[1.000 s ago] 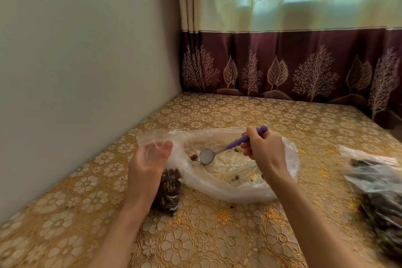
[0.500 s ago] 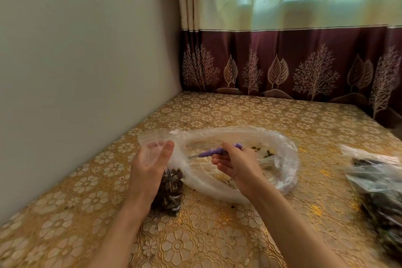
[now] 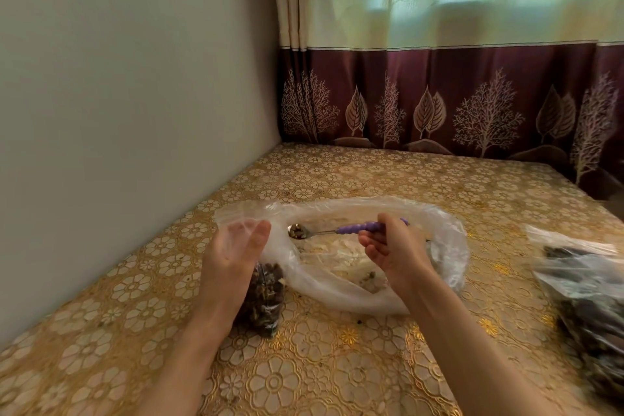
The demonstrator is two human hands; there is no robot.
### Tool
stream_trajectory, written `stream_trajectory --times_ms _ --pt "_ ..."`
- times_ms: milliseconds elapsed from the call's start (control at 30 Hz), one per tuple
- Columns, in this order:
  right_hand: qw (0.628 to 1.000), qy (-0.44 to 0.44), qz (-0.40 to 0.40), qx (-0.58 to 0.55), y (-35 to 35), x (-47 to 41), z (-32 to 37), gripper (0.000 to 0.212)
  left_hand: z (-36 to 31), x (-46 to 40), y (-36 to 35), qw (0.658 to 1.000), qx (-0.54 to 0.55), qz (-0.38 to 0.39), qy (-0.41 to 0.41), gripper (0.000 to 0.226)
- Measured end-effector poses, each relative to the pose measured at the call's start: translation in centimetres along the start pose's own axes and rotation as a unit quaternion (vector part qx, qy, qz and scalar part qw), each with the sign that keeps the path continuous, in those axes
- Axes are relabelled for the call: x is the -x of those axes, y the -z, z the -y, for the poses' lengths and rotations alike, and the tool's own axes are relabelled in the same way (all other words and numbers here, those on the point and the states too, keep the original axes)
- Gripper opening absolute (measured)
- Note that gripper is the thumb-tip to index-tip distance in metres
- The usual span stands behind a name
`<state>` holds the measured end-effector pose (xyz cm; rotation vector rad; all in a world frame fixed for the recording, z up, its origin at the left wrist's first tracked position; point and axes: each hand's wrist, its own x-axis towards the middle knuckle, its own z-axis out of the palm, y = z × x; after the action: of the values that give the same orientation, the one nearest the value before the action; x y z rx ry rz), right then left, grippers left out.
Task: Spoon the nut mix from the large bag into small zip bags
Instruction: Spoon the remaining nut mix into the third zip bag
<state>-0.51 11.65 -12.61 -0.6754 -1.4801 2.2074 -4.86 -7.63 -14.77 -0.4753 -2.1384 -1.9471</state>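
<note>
The large clear bag [image 3: 449,240] lies open on the table with only a few bits of nut mix left inside. My right hand [image 3: 391,250] grips the purple handle of a metal spoon [image 3: 299,232], whose bowl carries some mix and points left, level, just right of the small bag's mouth. My left hand [image 3: 233,250] holds the upper part of a small zip bag [image 3: 265,297] upright; dark nut mix fills its lower half. The bag's mouth is partly hidden by my fingers.
Filled clear bags of dark mix [image 3: 587,294] lie at the table's right edge. The gold floral tablecloth [image 3: 304,365] covers the table, with a few crumbs near the large bag. A wall stands close on the left, and a curtain hangs behind.
My right hand dipped the spoon into the large bag, then lifted it out loaded and carried it left toward the small bag. The left hand stayed on the small bag.
</note>
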Motion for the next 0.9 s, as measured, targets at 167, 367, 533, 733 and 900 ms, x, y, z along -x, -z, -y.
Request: stream_trajectory --times_ms 167,367,533,733,900 --pt "0.998 0.05 -0.013 -0.032 0.1 0.4 1.6 0.025 0.1 0.0 -0.1 1.0 -0.007 0.004 0.003 0.043" --pt "0.989 0.129 0.049 -0.058 -0.7 2.3 4.1 0.029 0.5 -0.2 -0.1 1.0 -0.006 0.014 0.001 0.042" --pt "0.973 0.173 0.145 -0.042 -1.7 3.9 4.9 0.032 0.4 -0.2 -0.1 1.0 0.001 0.013 0.001 0.039" --pt "0.955 0.213 0.208 0.01 -2.3 4.5 5.2 0.02 0.0 0.0 -0.2 1.0 0.017 0.005 -0.016 0.045" --pt "0.951 0.217 0.22 0.017 -2.1 4.5 5.3 0.017 -0.1 -0.1 -0.1 0.999 0.015 -0.004 -0.031 0.072"
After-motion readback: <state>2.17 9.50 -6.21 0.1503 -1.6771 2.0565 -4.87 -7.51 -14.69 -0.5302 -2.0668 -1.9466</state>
